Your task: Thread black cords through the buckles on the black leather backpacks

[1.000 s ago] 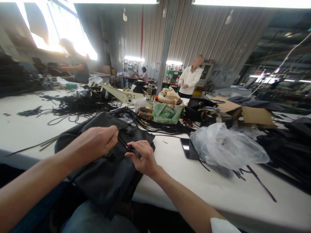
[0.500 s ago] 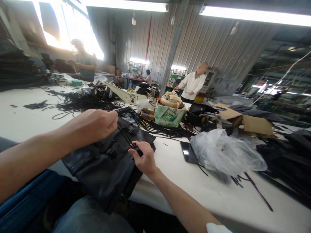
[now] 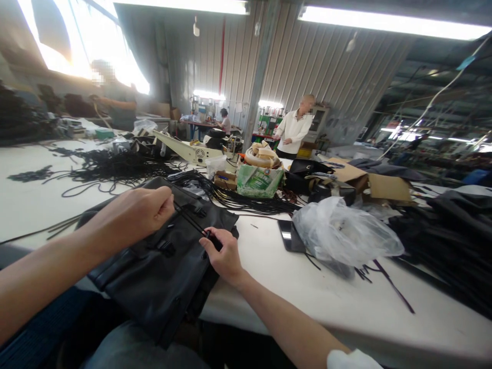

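Observation:
A black bag [image 3: 149,287] with a dull, leather-like surface lies over the table's front edge and hangs toward my lap. Black plastic buckles [image 3: 166,248] show on its face. My left hand [image 3: 151,207] is closed in a fist above the bag, gripping one end of a doubled black cord [image 3: 192,221]. Taut and slanting, the cord runs down to my right hand [image 3: 225,253] near the bag's right side. There the thumb and fingers pinch the cord at a small dark piece, partly hidden by the fingers.
On the white table [image 3: 261,277] are a phone [image 3: 291,236], a clear plastic bag [image 3: 346,233] and black fabric [image 3: 442,246]. Behind lie black cords [image 3: 246,204], a green-white container [image 3: 258,180] and a cardboard box [image 3: 390,188]. A person in white [image 3: 295,128] stands farther back.
The view has turned slightly right, so everything sits farther left. My left hand is a little lower, still pulling the cord taut. My right hand keeps its pinch beside the bag.

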Tool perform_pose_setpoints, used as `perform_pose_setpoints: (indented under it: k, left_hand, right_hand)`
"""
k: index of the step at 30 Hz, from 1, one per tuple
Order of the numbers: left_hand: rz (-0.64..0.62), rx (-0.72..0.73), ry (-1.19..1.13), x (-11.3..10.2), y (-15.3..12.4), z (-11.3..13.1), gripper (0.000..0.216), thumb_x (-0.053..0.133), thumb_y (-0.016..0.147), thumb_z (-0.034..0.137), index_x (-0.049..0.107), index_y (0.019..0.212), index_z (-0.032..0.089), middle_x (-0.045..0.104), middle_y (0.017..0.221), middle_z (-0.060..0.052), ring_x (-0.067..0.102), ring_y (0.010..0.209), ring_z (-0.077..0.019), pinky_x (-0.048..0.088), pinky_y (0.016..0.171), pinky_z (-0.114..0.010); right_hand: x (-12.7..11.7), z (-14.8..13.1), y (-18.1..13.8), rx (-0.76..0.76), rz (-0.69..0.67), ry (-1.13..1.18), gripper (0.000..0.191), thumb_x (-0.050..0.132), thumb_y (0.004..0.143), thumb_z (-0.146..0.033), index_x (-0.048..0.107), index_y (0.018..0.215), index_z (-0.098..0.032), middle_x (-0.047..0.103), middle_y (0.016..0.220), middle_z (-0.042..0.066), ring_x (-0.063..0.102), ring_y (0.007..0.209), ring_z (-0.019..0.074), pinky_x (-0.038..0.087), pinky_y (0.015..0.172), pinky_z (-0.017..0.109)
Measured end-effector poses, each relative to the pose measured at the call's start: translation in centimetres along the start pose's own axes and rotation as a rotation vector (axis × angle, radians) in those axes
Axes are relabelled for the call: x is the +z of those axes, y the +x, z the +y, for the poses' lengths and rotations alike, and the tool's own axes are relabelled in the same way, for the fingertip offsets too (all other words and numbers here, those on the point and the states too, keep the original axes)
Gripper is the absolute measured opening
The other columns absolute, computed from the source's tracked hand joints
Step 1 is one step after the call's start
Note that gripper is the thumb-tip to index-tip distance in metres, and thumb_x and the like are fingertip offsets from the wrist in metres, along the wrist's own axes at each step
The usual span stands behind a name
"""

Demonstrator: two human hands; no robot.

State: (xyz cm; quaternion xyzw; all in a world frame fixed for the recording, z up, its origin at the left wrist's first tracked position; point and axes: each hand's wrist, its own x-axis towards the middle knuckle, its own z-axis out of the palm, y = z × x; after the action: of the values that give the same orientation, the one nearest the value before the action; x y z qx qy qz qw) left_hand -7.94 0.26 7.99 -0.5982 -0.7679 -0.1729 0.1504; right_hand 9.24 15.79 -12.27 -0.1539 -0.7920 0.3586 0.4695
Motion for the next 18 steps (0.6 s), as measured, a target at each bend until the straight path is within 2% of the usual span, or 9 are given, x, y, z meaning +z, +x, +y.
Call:
perform_pose_setpoints:
  k: [7,13,18]
  left_hand:
    - [0.056,-0.017,-0.012,0.6,0.3,0.2,0.025,0.043,0.101,0.031,0.039,0.076,0.027,0.041,0.064,0.001,0.042,0.06,-0.0179,0.026,0.07,-0.035]
    - [0.082,-0.059,0.018,1.1,0.2,-0.8,0.024,0.045,0.098,0.027,0.041,0.075,0.026,0.038,0.062,0.003,0.041,0.057,-0.0179,0.025,0.07,-0.035]
    - [-0.006,-0.049,0.001,0.9,0.9,-1.2,0.028,0.044,0.102,0.035,0.04,0.075,0.027,0.043,0.064,0.0,0.043,0.061,-0.0203,0.024,0.071,-0.037]
  right_hand:
    - [-0.1,0.4,-0.1,-0.029,-0.003,0.037,0.025,0.083,0.102,-0.034,0.081,0.123,-0.02,0.082,0.127,0.011,0.077,0.119,0.0263,0.059,0.113,0.043]
    - [0.0,1.0,-0.3,-0.029,-0.006,-0.013,0.026,0.086,0.099,-0.029,0.081,0.122,-0.019,0.081,0.13,0.011,0.077,0.12,0.025,0.06,0.113,0.041]
    - [0.1,1.2,-0.4,-0.042,0.008,0.007,0.039,0.093,0.092,-0.035,0.081,0.127,-0.02,0.082,0.126,0.01,0.078,0.116,0.0268,0.058,0.112,0.043]
